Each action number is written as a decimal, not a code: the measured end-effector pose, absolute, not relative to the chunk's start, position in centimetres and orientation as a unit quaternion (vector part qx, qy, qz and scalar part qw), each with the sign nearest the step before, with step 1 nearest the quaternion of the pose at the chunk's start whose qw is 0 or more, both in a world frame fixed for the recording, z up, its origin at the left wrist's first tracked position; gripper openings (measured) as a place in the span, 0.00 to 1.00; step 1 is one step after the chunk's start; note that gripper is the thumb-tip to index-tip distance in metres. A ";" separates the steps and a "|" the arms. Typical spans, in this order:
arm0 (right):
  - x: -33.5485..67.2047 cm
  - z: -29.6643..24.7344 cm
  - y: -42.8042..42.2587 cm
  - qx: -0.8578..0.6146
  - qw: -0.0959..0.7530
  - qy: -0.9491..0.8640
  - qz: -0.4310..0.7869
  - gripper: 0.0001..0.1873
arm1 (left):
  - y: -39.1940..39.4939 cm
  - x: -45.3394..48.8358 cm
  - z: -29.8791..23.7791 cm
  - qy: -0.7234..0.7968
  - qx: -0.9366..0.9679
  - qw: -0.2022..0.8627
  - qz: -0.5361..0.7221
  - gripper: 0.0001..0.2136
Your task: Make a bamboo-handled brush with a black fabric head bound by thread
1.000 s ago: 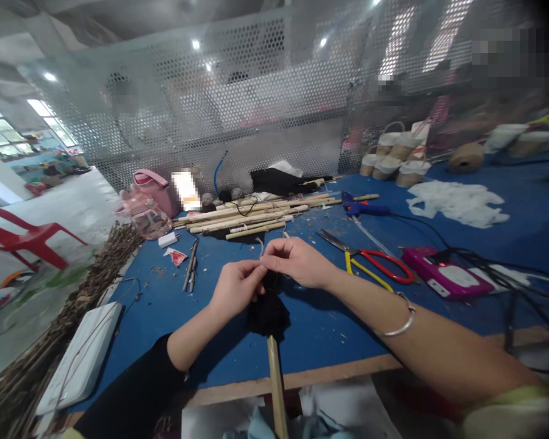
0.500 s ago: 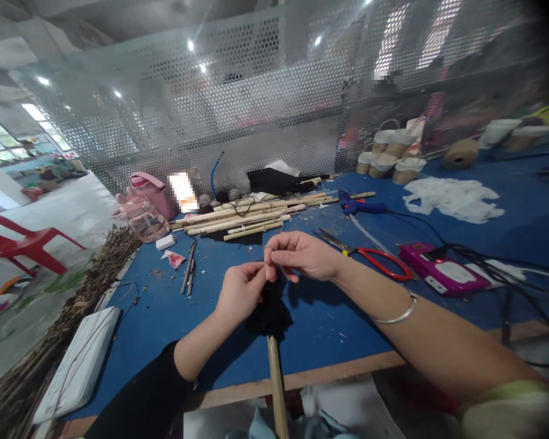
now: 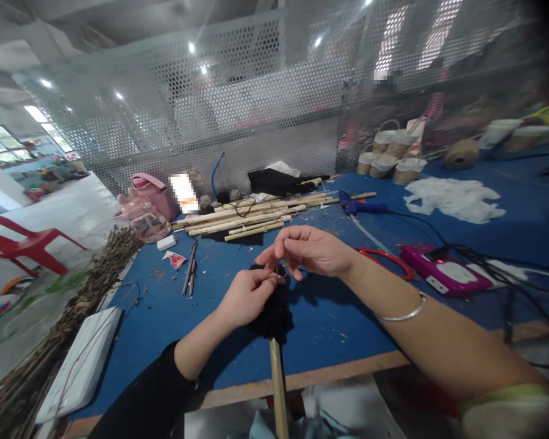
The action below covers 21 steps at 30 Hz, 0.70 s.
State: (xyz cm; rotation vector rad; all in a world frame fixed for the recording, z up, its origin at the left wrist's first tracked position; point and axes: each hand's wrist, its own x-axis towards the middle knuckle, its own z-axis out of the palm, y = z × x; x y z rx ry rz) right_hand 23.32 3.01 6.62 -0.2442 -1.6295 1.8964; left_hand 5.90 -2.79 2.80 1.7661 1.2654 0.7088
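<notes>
A bundle of black cloth is gathered around the upper end of a pale wooden stick, whose lower part runs past the table's front edge toward me. My left hand pinches thumb against fingers at the top of the bundle, on what looks like a thin dark cord. Just above and to the right, my right hand has its thumb and forefinger closed near the same cord, the other fingers curled. The fingers partly hide the cord, and the cloth's far side is covered.
Beyond my hands lie several pale sticks. On the right are red-handled scissors, a blue glue gun, a purple power strip with cables, and white cloth. A white power bank lies left.
My right hand has shifted slightly right and up, away from the left fingertips, and now covers the scissor blades. My left hand has moved a little to the right, still pinching.
</notes>
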 end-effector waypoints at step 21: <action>25.5 6.7 4.6 -0.110 0.330 -0.605 0.716 0.17 | -3.2 4.1 4.4 0.459 0.779 0.334 0.268 0.14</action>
